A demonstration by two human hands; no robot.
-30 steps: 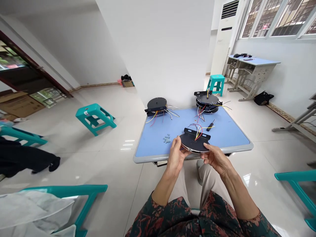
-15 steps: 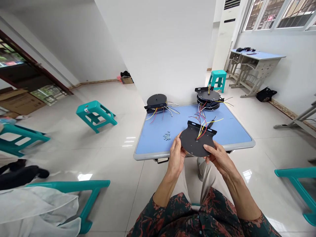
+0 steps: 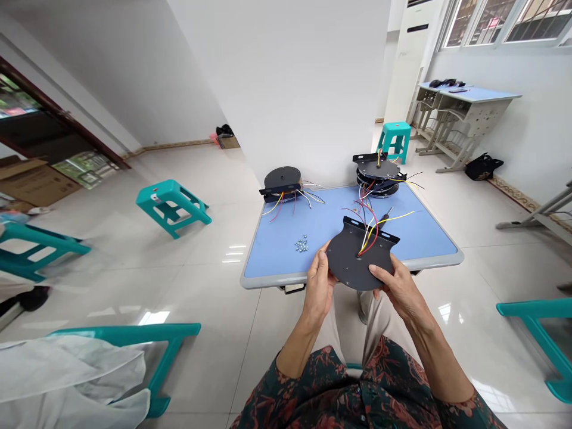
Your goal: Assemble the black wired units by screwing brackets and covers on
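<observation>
I hold a round black metal plate (image 3: 351, 262) with a bracket edge and red, yellow and white wires coming out of its middle, tilted up toward me above the near edge of the blue table (image 3: 277, 253). My left hand (image 3: 318, 287) grips its left rim. My right hand (image 3: 397, 289) grips its lower right rim, thumb on the face. A small pile of silver screws (image 3: 302, 244) lies on the table just left of the plate. A dark screwdriver (image 3: 385, 213) is partly hidden behind the wires.
One black wired disc (image 3: 282, 180) sits at the table's far left, a stack of them (image 3: 378, 176) at the far right. Teal stools (image 3: 172, 205) stand on the shiny floor around me, and a teal chair frame (image 3: 147, 333) with white cloth is near left.
I have tilted the plate from nearly flat to facing me, and raised it slightly. A person's dark legs at far left have moved out of view.
</observation>
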